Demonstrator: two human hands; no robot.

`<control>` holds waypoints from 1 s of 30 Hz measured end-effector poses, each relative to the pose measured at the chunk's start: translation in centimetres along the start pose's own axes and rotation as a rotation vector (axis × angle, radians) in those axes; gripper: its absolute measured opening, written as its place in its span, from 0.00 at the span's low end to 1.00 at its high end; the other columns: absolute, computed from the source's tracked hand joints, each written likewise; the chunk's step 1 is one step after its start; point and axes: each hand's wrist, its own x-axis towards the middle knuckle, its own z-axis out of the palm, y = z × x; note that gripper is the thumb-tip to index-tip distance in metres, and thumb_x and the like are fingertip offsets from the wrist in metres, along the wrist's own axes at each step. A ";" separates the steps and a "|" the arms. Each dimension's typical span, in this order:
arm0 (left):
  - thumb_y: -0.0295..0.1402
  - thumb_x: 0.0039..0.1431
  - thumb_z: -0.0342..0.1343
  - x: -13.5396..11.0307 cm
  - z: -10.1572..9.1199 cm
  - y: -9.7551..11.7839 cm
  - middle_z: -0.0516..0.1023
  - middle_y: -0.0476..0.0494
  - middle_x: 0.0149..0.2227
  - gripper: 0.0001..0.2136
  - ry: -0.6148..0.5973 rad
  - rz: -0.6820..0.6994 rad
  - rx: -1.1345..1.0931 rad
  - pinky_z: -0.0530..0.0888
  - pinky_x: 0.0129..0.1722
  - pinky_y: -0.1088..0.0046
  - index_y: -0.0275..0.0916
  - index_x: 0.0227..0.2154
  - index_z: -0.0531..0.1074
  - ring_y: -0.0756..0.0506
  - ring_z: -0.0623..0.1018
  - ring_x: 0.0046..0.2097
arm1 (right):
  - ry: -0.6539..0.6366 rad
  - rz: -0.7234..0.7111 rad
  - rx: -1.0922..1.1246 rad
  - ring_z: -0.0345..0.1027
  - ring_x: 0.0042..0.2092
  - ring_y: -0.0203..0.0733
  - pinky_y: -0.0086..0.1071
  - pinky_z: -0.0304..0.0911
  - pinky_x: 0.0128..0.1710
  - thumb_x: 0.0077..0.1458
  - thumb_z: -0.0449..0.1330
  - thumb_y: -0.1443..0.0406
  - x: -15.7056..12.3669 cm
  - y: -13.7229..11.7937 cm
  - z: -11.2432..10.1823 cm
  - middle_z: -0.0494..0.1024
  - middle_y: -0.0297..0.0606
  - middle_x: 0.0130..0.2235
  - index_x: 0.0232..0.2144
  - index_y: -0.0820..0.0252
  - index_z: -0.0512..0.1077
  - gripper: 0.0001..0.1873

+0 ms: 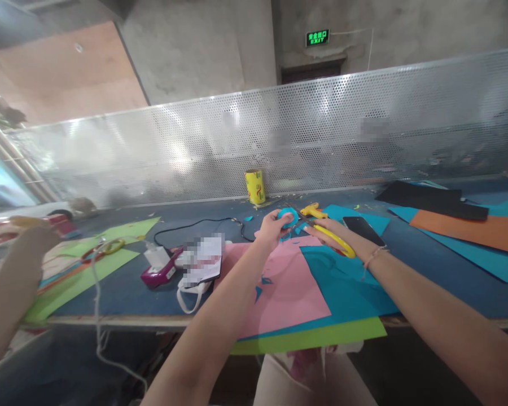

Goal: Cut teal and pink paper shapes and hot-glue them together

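Observation:
My left hand (271,230) pinches a small rounded piece of blue paper (288,216). Close on its right, my right hand (324,235) is closed around scissors with yellow handles (336,239). The blades point left and meet the edge of the blue piece; whether they are apart is too small to tell. Below both hands lies a pink sheet (279,287) with blue offcuts (266,279) on it. Under that are a blue sheet (351,287) and a lime-green sheet (313,337) at the table's front edge.
A yellow glue-gun-like tool (314,210) and a dark phone (363,230) lie beyond my right hand. Left stand a purple power strip (158,275) and a white-and-black device (203,262) with cables. A yellow roll (254,186) stands by the perforated metal panel (186,152). Another person's arm (14,282) reaches in.

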 end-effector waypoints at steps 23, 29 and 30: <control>0.33 0.37 0.66 0.0 0.1 -0.3 0.67 0.53 0.20 0.15 -0.031 0.011 0.032 0.65 0.20 0.81 0.35 0.23 0.66 0.56 0.67 0.21 | -0.034 0.055 -0.006 0.53 0.16 0.34 0.29 0.51 0.17 0.58 0.47 0.54 -0.7 -1.1 -0.2 0.59 0.29 0.16 0.23 0.57 0.61 0.18; 0.33 0.36 0.67 -0.1 0.1 -0.1 0.67 0.52 0.21 0.15 -0.023 -0.017 0.026 0.64 0.20 0.81 0.35 0.23 0.66 0.56 0.67 0.21 | -0.034 0.106 0.000 0.50 0.14 0.31 0.27 0.47 0.14 0.57 0.49 0.51 -0.4 0.0 -0.1 0.57 0.28 0.15 0.20 0.57 0.56 0.20; 0.33 0.36 0.67 -0.1 0.1 -0.1 0.67 0.52 0.20 0.15 -0.025 -0.019 0.025 0.64 0.20 0.81 0.35 0.23 0.66 0.56 0.67 0.20 | -0.036 0.112 0.006 0.50 0.14 0.30 0.27 0.47 0.13 0.57 0.49 0.51 -0.4 0.1 -0.1 0.57 0.28 0.15 0.20 0.57 0.55 0.21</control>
